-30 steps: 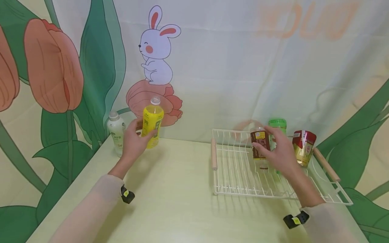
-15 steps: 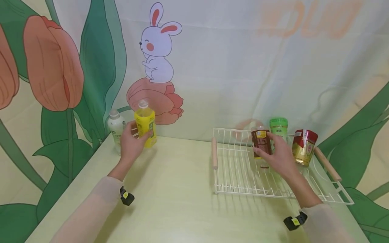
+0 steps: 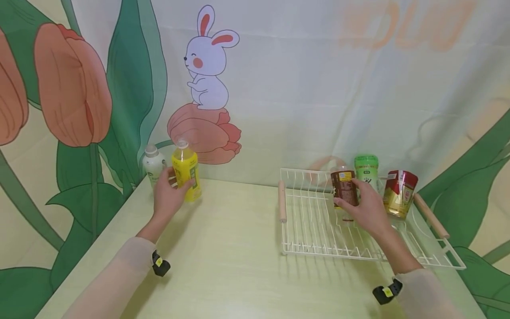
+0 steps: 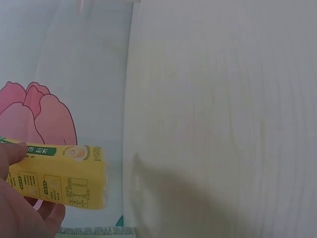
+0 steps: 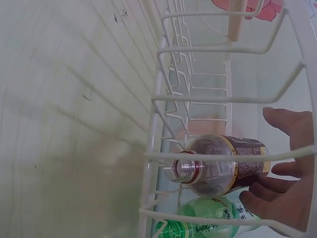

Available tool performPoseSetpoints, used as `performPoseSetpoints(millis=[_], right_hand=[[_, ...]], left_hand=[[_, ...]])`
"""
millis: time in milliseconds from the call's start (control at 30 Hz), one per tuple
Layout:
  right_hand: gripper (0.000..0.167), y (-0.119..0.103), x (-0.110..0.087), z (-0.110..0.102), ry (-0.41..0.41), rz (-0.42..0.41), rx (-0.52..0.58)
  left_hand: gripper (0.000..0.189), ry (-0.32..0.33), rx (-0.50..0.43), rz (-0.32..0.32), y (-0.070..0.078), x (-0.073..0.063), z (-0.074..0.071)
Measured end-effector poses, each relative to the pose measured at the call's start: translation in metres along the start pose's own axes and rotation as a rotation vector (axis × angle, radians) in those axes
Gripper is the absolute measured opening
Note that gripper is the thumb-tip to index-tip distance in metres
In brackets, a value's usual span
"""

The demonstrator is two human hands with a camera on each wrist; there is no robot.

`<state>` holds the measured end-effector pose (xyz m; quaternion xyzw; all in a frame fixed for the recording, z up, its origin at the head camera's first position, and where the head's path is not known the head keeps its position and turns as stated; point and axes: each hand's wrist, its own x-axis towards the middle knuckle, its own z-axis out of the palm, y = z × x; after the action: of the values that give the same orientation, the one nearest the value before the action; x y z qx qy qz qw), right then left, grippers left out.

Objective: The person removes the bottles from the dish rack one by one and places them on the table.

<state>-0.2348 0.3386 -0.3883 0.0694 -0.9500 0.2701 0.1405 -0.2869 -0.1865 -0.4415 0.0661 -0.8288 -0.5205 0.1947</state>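
In the head view my left hand (image 3: 169, 195) grips a yellow-labelled drink bottle (image 3: 186, 173), thumb across its front. The bottle leans slightly, and the left wrist view shows its base (image 4: 105, 186) close to the table. Just behind that hand stands a white bottle (image 3: 154, 164) with a grey cap. My right hand (image 3: 368, 206) is around a brown-labelled clear bottle (image 3: 344, 186), which stands neck down in the white wire rack (image 3: 307, 221). In the right wrist view the thumb (image 5: 280, 119) is spread away from this bottle, while the other fingers lie beside it.
Behind the right hand, a green bottle (image 3: 366, 170) stands neck down in the rack. A red and gold can (image 3: 399, 195) leans at the rack's right side. Wooden handles (image 3: 282, 201) flank the rack. A printed curtain (image 3: 287, 88) hangs behind the table (image 3: 223, 248).
My left hand has moved left and down with the yellow-labelled bottle, nearer the white bottle. My right hand has slid slightly down along the brown-labelled bottle, which stays in the rack.
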Motion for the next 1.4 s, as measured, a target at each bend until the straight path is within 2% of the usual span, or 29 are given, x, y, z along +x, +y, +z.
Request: performPoseSetpoints(millis=[367, 500, 800, 900, 1033, 1400], right_hand=[[0.081, 0.008, 0.003, 0.002, 0.021, 0.031, -0.001], [0.085, 0.009, 0.003, 0.004, 0.015, 0.046, 0.020], [0.098, 0.010, 0.006, 0.007, -0.093, 0.112, 0.027], [0.094, 0.013, 0.007, 0.012, -0.126, 0.127, 0.031], [0.085, 0.015, 0.007, 0.016, -0.132, 0.119, 0.026], [0.089, 0.016, 0.009, 0.018, -0.161, 0.085, -0.024]], left_hand=[[0.066, -0.056, 0.032, -0.035, -0.015, -0.003, -0.001], [0.065, -0.054, 0.040, -0.048, -0.019, -0.004, 0.000], [0.067, -0.046, 0.066, -0.057, -0.028, -0.002, 0.000], [0.067, -0.048, 0.076, -0.059, -0.031, 0.001, -0.002], [0.068, -0.048, 0.076, -0.069, -0.033, 0.003, -0.004], [0.069, -0.055, 0.084, -0.082, -0.034, 0.001, -0.004]])
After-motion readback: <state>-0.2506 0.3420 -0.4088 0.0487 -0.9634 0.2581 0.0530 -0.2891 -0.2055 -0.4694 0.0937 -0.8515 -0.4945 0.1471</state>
